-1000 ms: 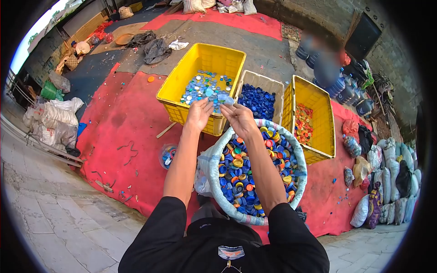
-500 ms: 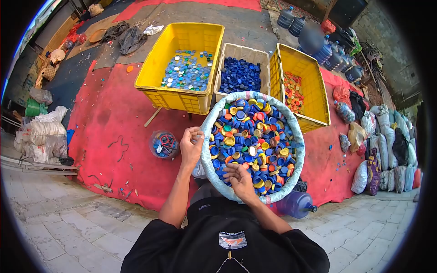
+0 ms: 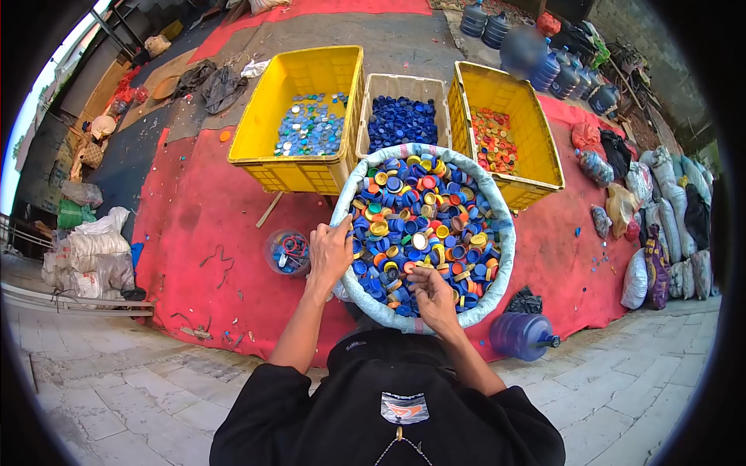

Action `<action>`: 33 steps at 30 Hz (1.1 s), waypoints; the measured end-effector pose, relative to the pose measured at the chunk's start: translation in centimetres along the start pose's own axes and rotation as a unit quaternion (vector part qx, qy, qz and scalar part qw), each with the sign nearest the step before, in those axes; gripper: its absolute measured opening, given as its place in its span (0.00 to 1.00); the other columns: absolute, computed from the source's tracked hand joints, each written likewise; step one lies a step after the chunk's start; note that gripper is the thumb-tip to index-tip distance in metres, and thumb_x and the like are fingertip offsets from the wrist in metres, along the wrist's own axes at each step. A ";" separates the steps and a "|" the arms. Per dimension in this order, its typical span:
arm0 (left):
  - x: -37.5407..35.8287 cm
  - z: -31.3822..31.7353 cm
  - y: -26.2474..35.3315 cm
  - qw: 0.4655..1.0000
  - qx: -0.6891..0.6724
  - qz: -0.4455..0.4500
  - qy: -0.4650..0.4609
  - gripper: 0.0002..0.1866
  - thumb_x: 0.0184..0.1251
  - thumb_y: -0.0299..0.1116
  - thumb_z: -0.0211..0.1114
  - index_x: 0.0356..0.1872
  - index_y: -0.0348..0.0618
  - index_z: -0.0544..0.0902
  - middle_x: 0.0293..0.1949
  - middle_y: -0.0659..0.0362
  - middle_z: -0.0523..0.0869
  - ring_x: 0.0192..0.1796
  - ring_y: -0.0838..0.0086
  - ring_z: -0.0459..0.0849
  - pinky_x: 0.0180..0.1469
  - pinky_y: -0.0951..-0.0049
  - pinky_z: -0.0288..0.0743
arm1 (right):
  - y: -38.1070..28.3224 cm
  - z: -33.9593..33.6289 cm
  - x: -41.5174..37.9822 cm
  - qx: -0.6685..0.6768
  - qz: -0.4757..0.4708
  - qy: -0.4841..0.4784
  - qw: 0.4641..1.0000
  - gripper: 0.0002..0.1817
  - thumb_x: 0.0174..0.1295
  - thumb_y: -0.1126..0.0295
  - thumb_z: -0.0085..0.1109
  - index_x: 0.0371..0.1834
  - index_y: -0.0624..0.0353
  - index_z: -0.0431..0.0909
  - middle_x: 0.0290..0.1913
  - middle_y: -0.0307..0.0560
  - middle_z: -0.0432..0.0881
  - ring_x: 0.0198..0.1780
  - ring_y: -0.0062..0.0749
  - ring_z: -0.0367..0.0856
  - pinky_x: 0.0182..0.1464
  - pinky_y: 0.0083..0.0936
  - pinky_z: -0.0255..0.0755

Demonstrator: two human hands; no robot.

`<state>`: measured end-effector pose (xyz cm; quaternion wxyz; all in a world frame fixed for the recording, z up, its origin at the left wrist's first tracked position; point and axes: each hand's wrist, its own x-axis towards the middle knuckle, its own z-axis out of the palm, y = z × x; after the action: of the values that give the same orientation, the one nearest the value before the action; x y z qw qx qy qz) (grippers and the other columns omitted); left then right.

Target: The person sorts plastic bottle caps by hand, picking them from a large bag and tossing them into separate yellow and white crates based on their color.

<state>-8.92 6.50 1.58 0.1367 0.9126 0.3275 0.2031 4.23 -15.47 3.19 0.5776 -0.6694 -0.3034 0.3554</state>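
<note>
A wide round container with a padded pale-blue rim (image 3: 505,233) is full of mixed bottle caps (image 3: 423,206), mainly blue, yellow and orange. At its left edge is my left hand (image 3: 330,252), its fingers bent together against the rim; anything inside them is hidden. My right hand (image 3: 435,299) reaches over the near part of the caps, fingers curled, with the tips at a red bottle cap (image 3: 409,267). Beyond the container stand a yellow crate (image 3: 291,175) with light-blue, white and green caps, a whitish crate (image 3: 364,116) with dark-blue caps, and another yellow crate (image 3: 536,175) with orange-red caps.
A clear tub (image 3: 286,252) stands on the red ground sheet (image 3: 194,233), left of the container. A large blue water bottle (image 3: 522,335) lies at the near right. Filled sacks (image 3: 676,225) line the right side, and white bundles (image 3: 97,252) the left.
My right hand has moved right, and its spread fingers have curled in at the caps. My left hand has come down lower against the rim. The view has shifted slightly.
</note>
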 end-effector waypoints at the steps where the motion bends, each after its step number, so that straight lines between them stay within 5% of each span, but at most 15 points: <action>1: 0.1 0.4 0.0 1.000 0.001 -0.008 -0.001 0.27 0.54 0.28 0.69 0.59 0.42 0.79 0.39 0.59 0.87 0.39 0.64 0.78 0.44 0.63 0.69 | -0.2 -0.2 0.0 -0.006 0.006 -0.002 1.000 0.21 0.58 0.87 0.46 0.56 0.68 0.73 0.47 0.51 0.84 0.43 0.28 0.82 0.50 0.24 0.77; 7: 0.8 0.6 0.3 0.998 0.008 -0.061 -0.021 0.25 0.54 0.28 0.71 0.56 0.40 0.80 0.35 0.63 0.89 0.40 0.64 0.78 0.46 0.63 0.69 | 0.3 0.8 -0.4 -0.011 -0.002 -0.029 1.000 0.21 0.58 0.86 0.46 0.56 0.68 0.72 0.46 0.52 0.84 0.45 0.31 0.84 0.50 0.26 0.78; 13: 1.1 -0.8 0.1 0.971 -0.180 -0.149 -0.059 0.22 0.58 0.27 0.70 0.54 0.37 0.78 0.36 0.61 0.89 0.43 0.65 0.83 0.51 0.64 0.74 | 0.3 1.4 -0.4 -0.019 0.014 -0.046 0.999 0.19 0.59 0.85 0.46 0.55 0.68 0.73 0.46 0.54 0.84 0.45 0.33 0.84 0.50 0.28 0.78; 17: 0.2 -2.7 0.3 0.790 -0.555 -0.259 -0.035 0.13 0.64 0.26 0.65 0.49 0.39 0.78 0.43 0.56 0.85 0.45 0.72 0.84 0.49 0.73 0.79 | 0.6 1.7 0.9 -0.007 0.018 -0.042 0.999 0.20 0.58 0.85 0.46 0.55 0.68 0.74 0.46 0.54 0.84 0.45 0.32 0.84 0.50 0.28 0.78; 20: -1.1 -4.2 0.4 0.565 -0.770 -0.294 -0.012 0.10 0.66 0.27 0.61 0.48 0.41 0.78 0.43 0.57 0.84 0.44 0.70 0.84 0.49 0.66 0.81 | 0.3 2.3 3.0 -0.066 0.028 -0.051 0.996 0.20 0.59 0.86 0.48 0.56 0.67 0.73 0.46 0.49 0.83 0.47 0.27 0.80 0.51 0.24 0.75; 24: -3.6 -3.5 -0.8 0.370 -0.861 -0.349 0.020 0.07 0.68 0.34 0.60 0.40 0.43 0.79 0.35 0.57 0.83 0.41 0.67 0.83 0.48 0.63 0.80 | 0.2 4.3 6.4 -0.106 0.014 -0.025 0.994 0.18 0.60 0.79 0.53 0.55 0.69 0.73 0.43 0.52 0.86 0.39 0.28 0.84 0.42 0.24 0.77; 27: -4.9 -2.7 -1.3 0.347 -0.860 -0.373 0.040 0.06 0.69 0.34 0.61 0.36 0.44 0.79 0.30 0.60 0.81 0.34 0.71 0.81 0.40 0.69 0.79 | 0.0 6.1 9.0 -0.104 0.016 -0.012 0.994 0.19 0.59 0.76 0.58 0.55 0.68 0.74 0.42 0.54 0.87 0.37 0.34 0.87 0.41 0.29 0.78; 33: -5.9 -3.7 -0.2 0.519 -0.746 -0.415 0.051 0.10 0.63 0.30 0.69 0.35 0.47 0.74 0.28 0.66 0.77 0.23 0.85 0.70 0.24 0.82 0.65 | -0.4 8.6 12.3 -0.239 -0.004 -0.018 0.971 0.24 0.57 0.68 0.64 0.56 0.66 0.73 0.41 0.58 0.87 0.43 0.52 0.86 0.48 0.39 0.77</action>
<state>-14.88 3.18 3.08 0.8188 0.2251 0.4044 0.3396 4.09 -0.57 1.34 0.3966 -0.7804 -0.3928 0.2818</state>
